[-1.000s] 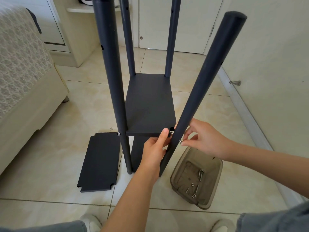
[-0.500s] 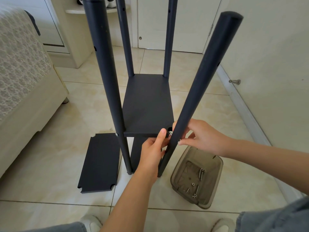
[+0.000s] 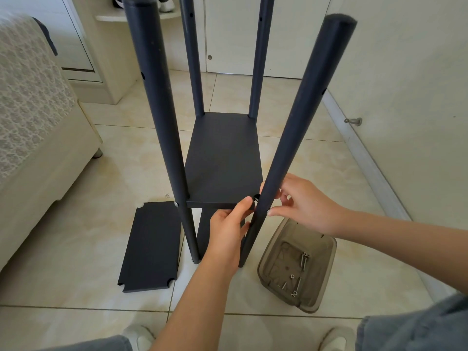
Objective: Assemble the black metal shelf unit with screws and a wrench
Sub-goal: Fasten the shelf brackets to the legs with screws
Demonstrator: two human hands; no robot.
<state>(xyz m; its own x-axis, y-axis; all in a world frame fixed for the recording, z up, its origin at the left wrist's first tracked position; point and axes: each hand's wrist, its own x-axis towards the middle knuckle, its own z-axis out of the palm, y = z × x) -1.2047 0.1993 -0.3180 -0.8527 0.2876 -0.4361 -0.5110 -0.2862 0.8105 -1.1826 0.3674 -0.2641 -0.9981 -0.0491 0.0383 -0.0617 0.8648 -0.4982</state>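
The black shelf unit stands on the tiled floor with a shelf board (image 3: 224,158) fixed between several upright black poles. The near right pole (image 3: 296,127) leans outward at its top. My left hand (image 3: 229,231) grips the front right corner of the board, thumb on top beside the notch. My right hand (image 3: 301,201) holds the leaning pole at board height, fingers curled round it from the right. A screw head (image 3: 175,203) shows on the near left pole (image 3: 162,127). No wrench is in view.
A loose black shelf board (image 3: 152,247) lies flat on the floor to the left. A brown translucent tray (image 3: 326,272) with several screws (image 3: 302,260) sits at the right. A bed (image 3: 38,122) stands at the left, a wall with a doorstop (image 3: 353,120) at the right.
My right hand has slid closer onto the leaning pole and my left hand stays on the board's corner. The view has shifted a little; the pole's top sits slightly further left.
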